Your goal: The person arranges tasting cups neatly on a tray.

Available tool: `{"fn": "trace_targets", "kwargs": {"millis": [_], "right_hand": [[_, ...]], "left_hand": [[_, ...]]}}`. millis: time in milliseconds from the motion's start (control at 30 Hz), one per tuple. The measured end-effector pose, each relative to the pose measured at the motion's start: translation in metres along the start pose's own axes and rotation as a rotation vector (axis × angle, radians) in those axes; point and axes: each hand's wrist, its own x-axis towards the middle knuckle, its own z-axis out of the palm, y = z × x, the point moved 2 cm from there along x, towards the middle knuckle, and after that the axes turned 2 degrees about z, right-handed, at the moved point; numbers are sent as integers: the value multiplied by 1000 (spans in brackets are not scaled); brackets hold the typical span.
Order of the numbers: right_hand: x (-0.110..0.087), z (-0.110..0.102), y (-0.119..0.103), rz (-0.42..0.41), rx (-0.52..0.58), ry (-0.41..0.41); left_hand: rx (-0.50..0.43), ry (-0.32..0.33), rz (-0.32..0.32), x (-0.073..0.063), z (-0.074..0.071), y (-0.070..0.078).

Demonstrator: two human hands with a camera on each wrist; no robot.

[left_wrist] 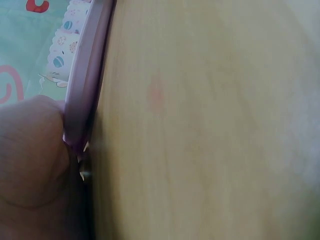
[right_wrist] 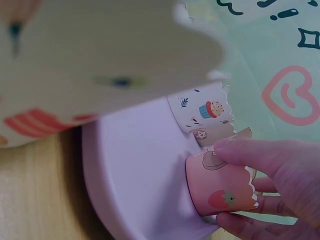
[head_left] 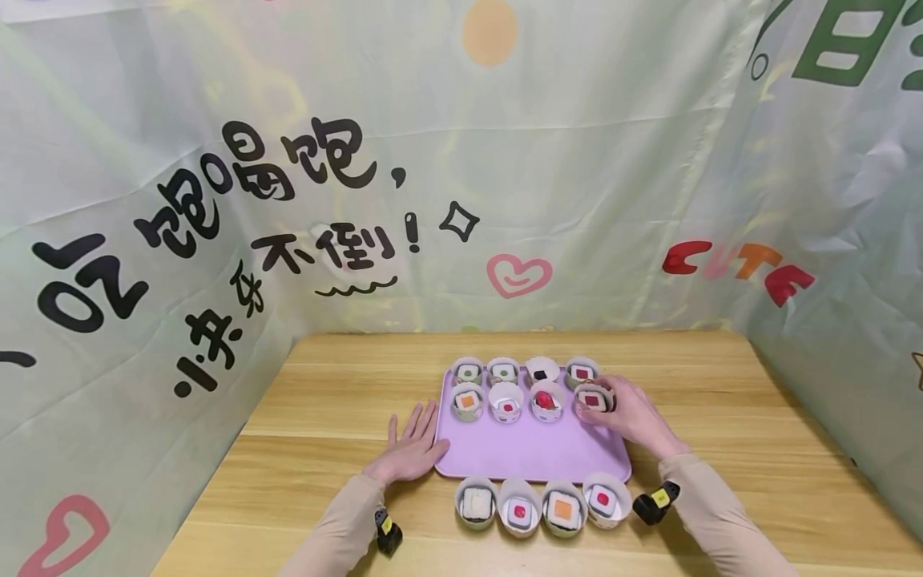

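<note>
My right hand (head_left: 638,413) grips a paper baking cup (right_wrist: 220,182) at the right end of the tray's nearer row, thumb on one side and fingers on the other. Inside that cup lies a square sushi-like piece (head_left: 593,399) with a dark red centre. The cup's wall is pink with a strawberry print in the right wrist view. My left hand (head_left: 407,455) lies with fingers spread on the table, its thumb at the left rim of the lilac tray (head_left: 530,453). Further cups stand on the tray in two rows, one holding a strawberry-like red piece (head_left: 546,400).
In front of the tray, several more cups stand in a row on the wooden table (head_left: 332,401), among them one with a plain white piece (head_left: 477,503) and one with an orange centre (head_left: 563,507). Printed cloth (head_left: 606,184) hangs behind the table and at its sides.
</note>
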Motion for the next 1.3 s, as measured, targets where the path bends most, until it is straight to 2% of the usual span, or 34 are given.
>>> {"fn": "trace_targets", "kwargs": {"millis": [333, 600, 1133, 1300], "right_hand": [[2, 0, 1, -26, 13, 14], [1, 1, 1, -20, 20, 4], [2, 2, 2, -12, 21, 10], [1, 2, 1, -48, 29, 18]], "left_hand": [[3, 6, 7, 0, -1, 1], [-16, 9, 3, -1, -2, 3], [5, 14, 6, 1, 3, -2], [7, 15, 6, 0, 2, -2]]}}
